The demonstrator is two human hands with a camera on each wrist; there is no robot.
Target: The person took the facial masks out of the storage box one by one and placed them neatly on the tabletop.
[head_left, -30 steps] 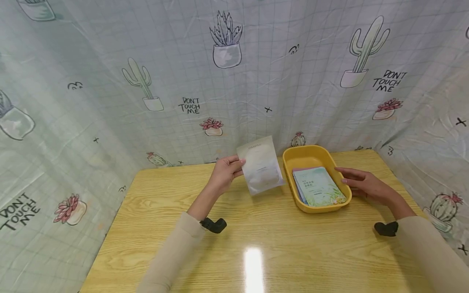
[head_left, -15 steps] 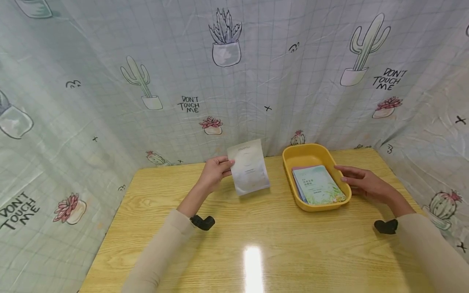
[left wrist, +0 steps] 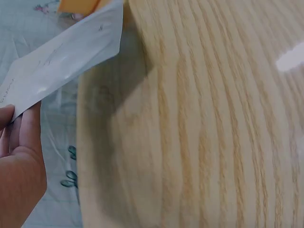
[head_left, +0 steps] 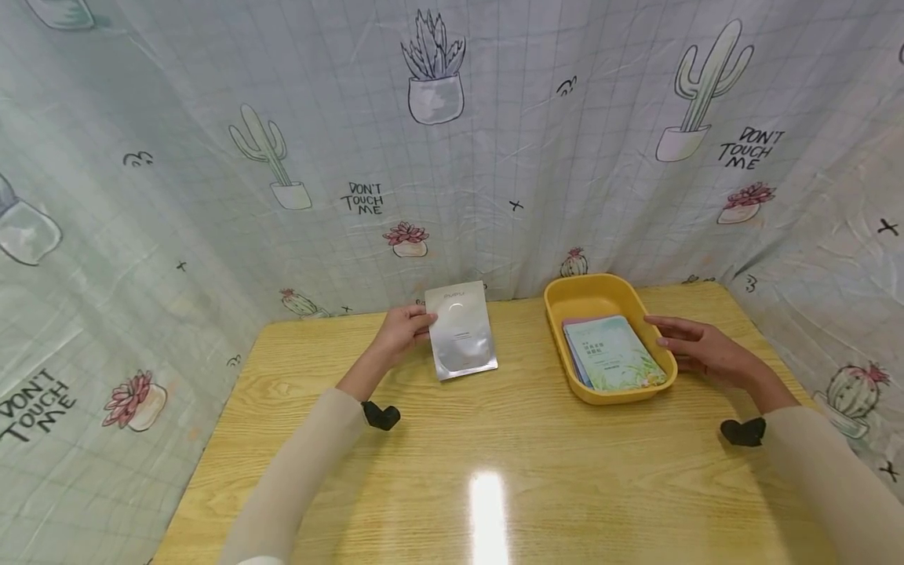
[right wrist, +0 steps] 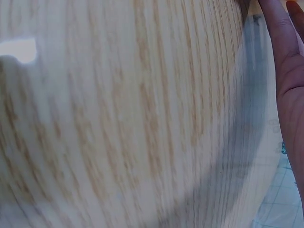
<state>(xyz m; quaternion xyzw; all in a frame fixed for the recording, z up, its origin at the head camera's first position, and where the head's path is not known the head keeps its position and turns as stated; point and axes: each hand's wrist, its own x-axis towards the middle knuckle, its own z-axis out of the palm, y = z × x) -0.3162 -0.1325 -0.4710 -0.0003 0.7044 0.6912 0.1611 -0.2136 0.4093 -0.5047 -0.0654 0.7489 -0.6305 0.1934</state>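
Observation:
A flat silver-white foil sachet (head_left: 462, 329) with small print hangs over the back of the table, tilted up. My left hand (head_left: 400, 333) pinches its left edge, thumb on the printed face and fingers behind. In the left wrist view the sachet (left wrist: 66, 54) is off the wood and casts a shadow beneath. To the right, a yellow plastic basket (head_left: 589, 289) holds a small stack of packets (head_left: 614, 353), a pale green one with a plant print on top. My right hand (head_left: 713, 353) rests fairly straight fingers against the basket's right rim; some fingers are hidden.
The wooden table (head_left: 551, 471) spreads in front, with a bright light reflection near the middle. A grey-green curtain (head_left: 480, 141) with cactus prints hangs close behind the table's back edge and on both sides.
My left hand has moved left with the sachet, away from the basket, and the sachet has turned slightly and sits lower. The right hand and the basket have stayed in place.

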